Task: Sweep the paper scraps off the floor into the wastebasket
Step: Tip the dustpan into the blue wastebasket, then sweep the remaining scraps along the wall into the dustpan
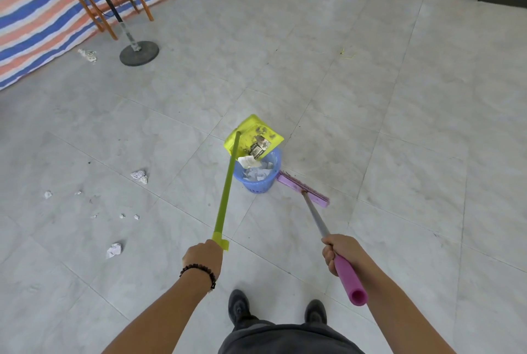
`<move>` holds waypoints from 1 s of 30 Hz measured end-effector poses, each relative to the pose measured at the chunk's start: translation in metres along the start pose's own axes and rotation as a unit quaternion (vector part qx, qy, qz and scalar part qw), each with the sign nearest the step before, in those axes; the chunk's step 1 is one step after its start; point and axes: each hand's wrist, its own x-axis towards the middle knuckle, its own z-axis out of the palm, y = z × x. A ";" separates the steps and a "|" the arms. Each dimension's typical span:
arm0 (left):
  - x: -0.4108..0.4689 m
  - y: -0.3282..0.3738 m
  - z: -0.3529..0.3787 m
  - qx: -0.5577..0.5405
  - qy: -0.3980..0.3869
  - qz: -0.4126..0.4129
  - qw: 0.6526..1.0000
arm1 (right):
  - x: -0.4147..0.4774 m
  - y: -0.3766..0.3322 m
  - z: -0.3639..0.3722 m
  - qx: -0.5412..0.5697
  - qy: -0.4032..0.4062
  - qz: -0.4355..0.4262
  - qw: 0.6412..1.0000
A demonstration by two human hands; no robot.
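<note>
1. Two hands are busy. Our left hand [203, 258], with a beaded bracelet [199, 271] at the wrist, is curled tight round the top of the green dustpan handle [226, 188]. Our right hand [339, 252] is clamped on the broom pole [315, 218] just above its purple sleeve [349, 279].
2. We hold the yellow-green dustpan [253, 132] tilted directly over the blue wastebasket [256, 186]. A crumpled paper [249, 161] sits at the pan's lower lip, above the basket's mouth.
3. Inside the wastebasket we see more white crumpled paper [258, 174].
4. Our purple broom head [303, 189] rests on the floor just right of the wastebasket, with one end close against its wall.
5. Several paper scraps lie on the grey tiles well left of the wastebasket: a larger wad [139, 177], another nearer us [114, 250], and small bits [136, 216] between them.
6. Far beyond and left of the wastebasket stand a round black stand base [139, 52], wooden furniture legs [144, 3] and a striped tarp [42, 11], with one more scrap [88, 54] beside the base.
7. Our dark shoes [239, 306] stand on our side of the wastebasket.
</note>
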 end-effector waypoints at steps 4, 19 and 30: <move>-0.008 0.001 -0.003 0.019 -0.011 0.006 1.000 | 0.000 -0.003 0.000 -0.001 -0.009 -0.013 1.000; -0.014 0.008 -0.048 -0.309 0.015 -0.053 0.949 | -0.002 -0.005 -0.004 0.053 -0.051 -0.048 0.996; -0.064 -0.027 -0.054 -0.771 -0.021 -0.240 0.589 | 0.015 0.021 0.035 -0.090 -0.069 0.001 0.994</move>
